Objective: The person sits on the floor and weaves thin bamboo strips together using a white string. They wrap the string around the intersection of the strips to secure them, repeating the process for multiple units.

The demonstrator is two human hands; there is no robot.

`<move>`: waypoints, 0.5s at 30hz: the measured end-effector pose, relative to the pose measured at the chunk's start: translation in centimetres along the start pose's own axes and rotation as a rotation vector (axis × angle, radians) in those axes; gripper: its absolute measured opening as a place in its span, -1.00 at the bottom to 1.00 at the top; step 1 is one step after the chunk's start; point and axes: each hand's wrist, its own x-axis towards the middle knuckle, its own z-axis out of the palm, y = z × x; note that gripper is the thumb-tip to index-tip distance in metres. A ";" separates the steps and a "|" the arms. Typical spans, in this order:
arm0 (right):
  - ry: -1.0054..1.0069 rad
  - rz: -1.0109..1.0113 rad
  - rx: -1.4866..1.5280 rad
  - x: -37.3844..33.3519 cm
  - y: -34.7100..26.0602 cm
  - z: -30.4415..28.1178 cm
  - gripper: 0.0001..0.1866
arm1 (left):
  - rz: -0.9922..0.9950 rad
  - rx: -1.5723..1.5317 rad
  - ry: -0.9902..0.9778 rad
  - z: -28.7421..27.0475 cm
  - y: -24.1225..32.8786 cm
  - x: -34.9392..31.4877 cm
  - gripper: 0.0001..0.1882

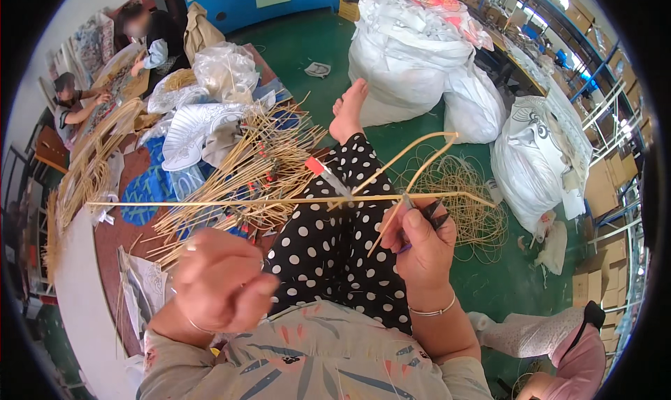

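In front of my lap lies a light frame of thin bamboo strips (279,202), with one long straight strip running left and bent strips at its right end. My right hand (423,243) is closed around the joint where these strips meet. A dark pointed tool (439,215) is tucked in the same hand; its kind is mostly hidden by the fingers. A clear strip with a red end (327,176) sits against the long strip, left of this hand. My left hand (224,281) is raised below the long strip, apart from it. Its fingers are curled together and slightly blurred; whatever they hold is hidden.
A heap of bamboo sticks (237,162) covers the low table at left, beside printed fish-shaped sheets (199,138). Coiled thin strips (461,211) lie on the green floor. Large white sacks (412,57) stand ahead. Two people work at far left; another person's legs (538,337) are at lower right.
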 end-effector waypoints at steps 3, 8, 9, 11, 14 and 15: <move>-0.032 -0.028 0.090 -0.7 -0.3 0.3 -0.76 | -0.470 -0.431 0.000 3.2 0.4 -0.3 -0.70; -0.079 -0.012 0.210 -1.8 -0.2 0.0 -0.78 | -0.810 -1.113 0.108 5.7 2.0 2.0 -0.79; -0.079 -0.009 0.209 -2.0 -0.2 0.0 -0.77 | -0.817 -1.115 0.113 5.8 2.2 2.1 -0.82; -0.082 -0.002 0.210 -2.1 -0.2 -0.1 -0.77 | -0.818 -1.099 0.088 5.8 2.4 2.2 -0.87; -0.046 0.074 0.049 -2.1 -1.1 0.4 -0.78 | -0.757 -0.987 0.046 5.6 2.2 2.1 -0.91; -0.079 0.119 -0.056 -2.1 -1.2 -0.1 -0.79 | -0.707 -0.910 0.062 5.8 2.0 2.0 -0.92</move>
